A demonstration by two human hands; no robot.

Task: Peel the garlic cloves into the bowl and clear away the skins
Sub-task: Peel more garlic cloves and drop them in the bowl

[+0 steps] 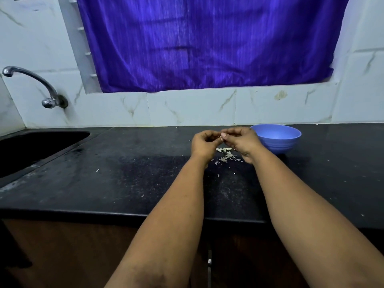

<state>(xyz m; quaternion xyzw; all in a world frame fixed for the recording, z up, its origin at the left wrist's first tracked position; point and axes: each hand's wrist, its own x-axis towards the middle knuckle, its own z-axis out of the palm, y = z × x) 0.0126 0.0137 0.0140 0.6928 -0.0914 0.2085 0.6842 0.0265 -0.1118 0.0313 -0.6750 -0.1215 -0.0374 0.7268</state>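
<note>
Pinching a barely visible clove (pixel 220 139) between them, the left hand (pixel 204 145) and right hand (pixel 242 142) work above the skins (pixel 225 154) near the worktop's (pixel 124 173) back edge, the bowl (pixel 276 138) just right. Likely risk: the small clove slips and drops among the skins, or flakes scatter.

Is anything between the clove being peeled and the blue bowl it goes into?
Nothing visible. Both hands, left hand and right hand, pinch the garlic clove just left of the blue bowl. The skins lie on the counter below the hands, not toward the bowl.
</note>
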